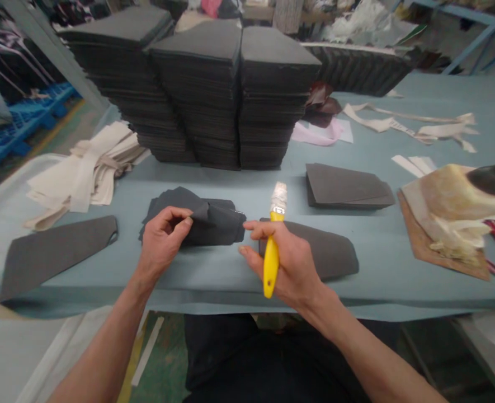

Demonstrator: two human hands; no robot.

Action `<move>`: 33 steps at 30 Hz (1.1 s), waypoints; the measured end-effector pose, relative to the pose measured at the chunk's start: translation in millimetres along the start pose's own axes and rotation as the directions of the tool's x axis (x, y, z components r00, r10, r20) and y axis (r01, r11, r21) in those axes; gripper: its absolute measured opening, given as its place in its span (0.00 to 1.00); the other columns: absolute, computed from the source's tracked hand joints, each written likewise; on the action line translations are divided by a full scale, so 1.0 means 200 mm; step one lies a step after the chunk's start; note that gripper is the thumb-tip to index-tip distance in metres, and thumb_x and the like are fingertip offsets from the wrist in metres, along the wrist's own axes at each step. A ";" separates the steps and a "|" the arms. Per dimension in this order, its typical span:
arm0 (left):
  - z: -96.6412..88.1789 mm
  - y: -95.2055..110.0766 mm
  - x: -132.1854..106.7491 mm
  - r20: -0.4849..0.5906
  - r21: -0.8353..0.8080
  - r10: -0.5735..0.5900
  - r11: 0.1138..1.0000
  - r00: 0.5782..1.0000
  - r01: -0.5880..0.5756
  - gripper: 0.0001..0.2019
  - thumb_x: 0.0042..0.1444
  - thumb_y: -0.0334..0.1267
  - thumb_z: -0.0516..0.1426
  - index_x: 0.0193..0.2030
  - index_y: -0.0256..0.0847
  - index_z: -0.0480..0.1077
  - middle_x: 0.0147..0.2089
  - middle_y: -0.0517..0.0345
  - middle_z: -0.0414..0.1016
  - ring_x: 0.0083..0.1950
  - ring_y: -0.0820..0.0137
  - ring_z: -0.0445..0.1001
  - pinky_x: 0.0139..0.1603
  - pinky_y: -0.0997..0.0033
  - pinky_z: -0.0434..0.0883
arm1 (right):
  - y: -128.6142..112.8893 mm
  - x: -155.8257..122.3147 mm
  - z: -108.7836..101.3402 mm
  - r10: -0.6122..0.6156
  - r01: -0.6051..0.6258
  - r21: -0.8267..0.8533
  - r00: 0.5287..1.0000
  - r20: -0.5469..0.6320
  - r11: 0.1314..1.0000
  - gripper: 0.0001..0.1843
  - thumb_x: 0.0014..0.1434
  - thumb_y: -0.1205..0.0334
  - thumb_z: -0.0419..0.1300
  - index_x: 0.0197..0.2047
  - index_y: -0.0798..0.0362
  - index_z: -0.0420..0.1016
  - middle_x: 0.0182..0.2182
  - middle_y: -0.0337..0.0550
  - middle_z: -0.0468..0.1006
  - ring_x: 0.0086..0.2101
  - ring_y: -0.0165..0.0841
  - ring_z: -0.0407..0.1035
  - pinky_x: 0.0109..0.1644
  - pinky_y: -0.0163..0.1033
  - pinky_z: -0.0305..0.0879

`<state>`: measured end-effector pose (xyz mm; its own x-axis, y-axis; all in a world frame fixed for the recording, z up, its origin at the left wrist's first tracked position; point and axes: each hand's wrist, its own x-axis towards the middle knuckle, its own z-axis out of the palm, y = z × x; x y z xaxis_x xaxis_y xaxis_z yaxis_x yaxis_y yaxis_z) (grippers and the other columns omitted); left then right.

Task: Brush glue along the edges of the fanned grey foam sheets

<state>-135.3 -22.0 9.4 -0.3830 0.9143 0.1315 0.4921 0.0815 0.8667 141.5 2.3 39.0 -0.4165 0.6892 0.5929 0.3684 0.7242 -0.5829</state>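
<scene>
One sheet edge point(206, 215) pinched by left hand point(161, 235); tabletop strip point(226, 183) shows behind.

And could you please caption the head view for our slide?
Left hand pinches a dark sheet; right hand holds a yellow brush.

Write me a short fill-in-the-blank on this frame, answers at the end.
1. The right hand holds a brush whose handle is coloured ____.
2. The left hand pinches a dark sheet between forefinger and ____.
3. The row of tall stacks beyond the hands counts ____ stacks.
4. The bristles point ____ from the person.

Missing words: yellow; thumb; three; away.
</scene>
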 end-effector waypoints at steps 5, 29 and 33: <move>0.03 0.01 -0.03 -0.038 -0.109 -0.020 0.994 0.999 0.015 0.15 0.53 0.53 0.65 0.37 0.43 0.77 0.42 0.53 0.84 0.43 0.63 0.79 0.48 0.64 0.75 | 0.00 0.13 0.23 0.187 -0.183 -0.041 0.976 0.110 0.982 0.16 0.68 0.47 0.69 0.50 0.47 0.72 0.46 0.47 0.90 0.42 0.42 0.86 0.43 0.42 0.76; 0.29 0.12 -0.24 0.029 -0.958 -0.575 0.219 0.818 0.187 0.13 0.60 0.38 0.69 0.52 0.46 0.81 0.54 0.55 0.88 0.55 0.66 0.86 0.53 0.70 0.84 | -0.08 0.20 0.09 0.377 -0.383 0.105 0.924 0.067 0.918 0.11 0.64 0.51 0.62 0.43 0.46 0.67 0.27 0.31 0.67 0.24 0.30 0.63 0.30 0.37 0.59; 0.25 0.10 -0.23 -0.022 -0.962 -0.599 0.230 0.800 0.146 0.12 0.61 0.33 0.65 0.51 0.45 0.82 0.55 0.56 0.89 0.58 0.66 0.85 0.59 0.69 0.84 | -0.06 0.15 -0.05 0.374 -0.377 0.003 0.919 0.126 0.926 0.10 0.63 0.51 0.61 0.42 0.46 0.66 0.26 0.32 0.68 0.22 0.30 0.63 0.28 0.37 0.59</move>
<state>-69.1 -42.9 -3.3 -0.6184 0.6744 -0.4033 -0.6947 -0.2294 0.6817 132.7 14.4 70.2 -0.3495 0.9010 0.2572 0.4959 0.4108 -0.7651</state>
